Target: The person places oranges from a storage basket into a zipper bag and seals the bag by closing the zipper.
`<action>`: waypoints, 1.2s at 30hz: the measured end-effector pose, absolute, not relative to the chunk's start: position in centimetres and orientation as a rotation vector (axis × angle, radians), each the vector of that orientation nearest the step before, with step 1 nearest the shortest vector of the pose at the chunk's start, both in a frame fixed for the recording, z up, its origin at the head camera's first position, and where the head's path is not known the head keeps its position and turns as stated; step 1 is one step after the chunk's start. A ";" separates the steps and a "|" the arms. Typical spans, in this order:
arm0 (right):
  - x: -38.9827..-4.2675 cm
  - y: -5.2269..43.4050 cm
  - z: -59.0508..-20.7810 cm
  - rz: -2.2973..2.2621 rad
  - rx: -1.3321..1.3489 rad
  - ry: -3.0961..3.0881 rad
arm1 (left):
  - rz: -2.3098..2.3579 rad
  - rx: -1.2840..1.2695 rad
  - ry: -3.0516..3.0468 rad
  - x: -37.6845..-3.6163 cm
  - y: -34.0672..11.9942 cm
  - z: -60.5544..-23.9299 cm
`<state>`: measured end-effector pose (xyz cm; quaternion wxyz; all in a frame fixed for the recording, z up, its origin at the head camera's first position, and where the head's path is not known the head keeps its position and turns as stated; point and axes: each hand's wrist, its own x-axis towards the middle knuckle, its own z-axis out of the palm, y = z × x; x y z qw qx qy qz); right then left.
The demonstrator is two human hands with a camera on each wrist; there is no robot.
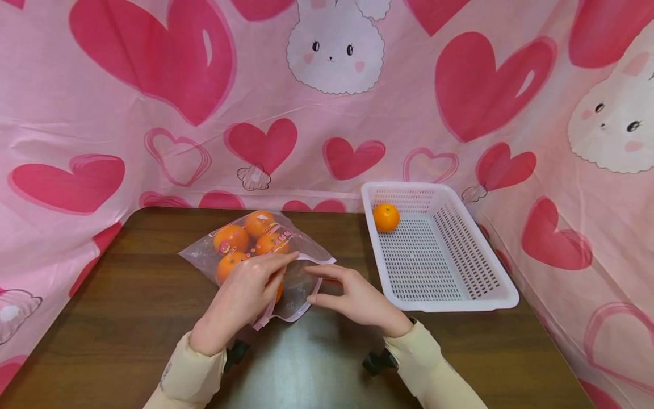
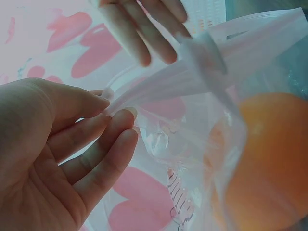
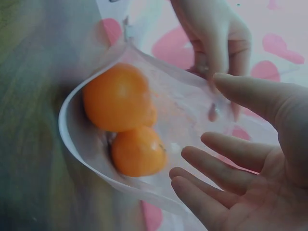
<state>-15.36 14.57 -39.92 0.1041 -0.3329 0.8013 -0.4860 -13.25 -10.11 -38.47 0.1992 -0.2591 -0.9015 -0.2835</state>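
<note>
A clear zip bag (image 1: pixel 301 284) with pink print lies on the table, its mouth spread toward the person. Several oranges (image 1: pixel 231 238) are inside it. My left hand (image 1: pixel 245 298) pinches the upper edge of the bag's mouth between thumb and fingertips, as the left wrist view shows. At the right side of the mouth is my right hand (image 1: pixel 352 295), fingers extended and apart, with the fingertips right at the bag's rim. In the right wrist view two oranges (image 3: pixel 139 151) show through the opening, and the right palm (image 3: pixel 255 192) faces the bag.
To the right stands a white plastic basket (image 1: pixel 375 255) with slotted walls, holding one orange (image 1: pixel 386 218) in its far left corner. The brown wooden table (image 1: pixel 128 307) meets a pink cloth backdrop (image 1: pixel 306 147) with hearts and rabbits at the back and sides.
</note>
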 end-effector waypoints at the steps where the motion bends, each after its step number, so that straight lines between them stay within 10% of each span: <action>1: -15.3 14.8 -39.7 -1.441 -0.990 2.366 | -0.794 -0.724 -2.522 -13.2 -10.1 -38.5; 36: -16.4 20.3 -34.3 -1.858 -0.682 2.539 | -0.797 -0.720 -2.521 -13.1 -10.2 -38.5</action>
